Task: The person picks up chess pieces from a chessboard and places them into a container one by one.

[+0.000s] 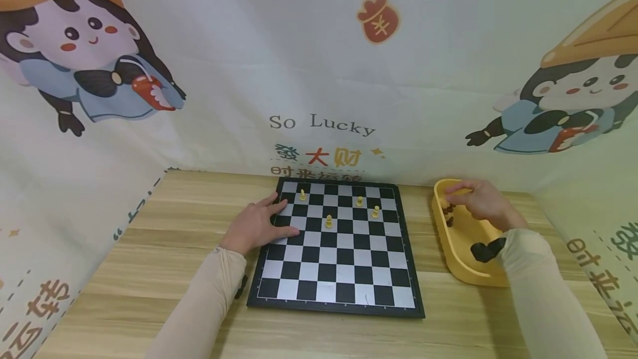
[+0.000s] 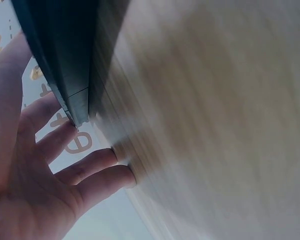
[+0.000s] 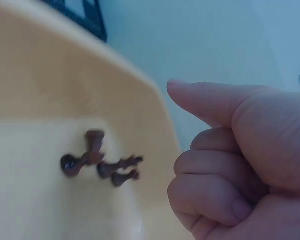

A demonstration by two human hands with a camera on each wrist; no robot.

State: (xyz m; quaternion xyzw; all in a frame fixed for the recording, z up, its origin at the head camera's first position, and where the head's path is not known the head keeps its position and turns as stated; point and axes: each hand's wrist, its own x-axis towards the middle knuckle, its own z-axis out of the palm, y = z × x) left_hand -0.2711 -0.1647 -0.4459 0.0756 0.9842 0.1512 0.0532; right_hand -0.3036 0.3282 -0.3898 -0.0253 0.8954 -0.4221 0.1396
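On the wooden table lies a black-and-white chessboard [image 1: 336, 259] with several pale yellow chess pieces [image 1: 328, 221] standing on its far half. My left hand [image 1: 255, 225] rests on the board's left side, fingers spread; the left wrist view shows this hand [image 2: 45, 175] beside the board's dark edge [image 2: 65, 60]. Over the far end of a yellow tray [image 1: 463, 276] is my right hand [image 1: 480, 204]. In the right wrist view this hand [image 3: 240, 155] has curled fingers and an extended thumb. No held piece shows, but part of the grasp is hidden. Brown chess pieces [image 3: 95, 142] lie in the tray.
A printed cloth [image 1: 324, 71] hangs behind the table [image 1: 149, 270] and along both sides. The tray's raised rim [image 1: 441, 237] stands to the right of the board, with a strip of wooden tabletop between them.
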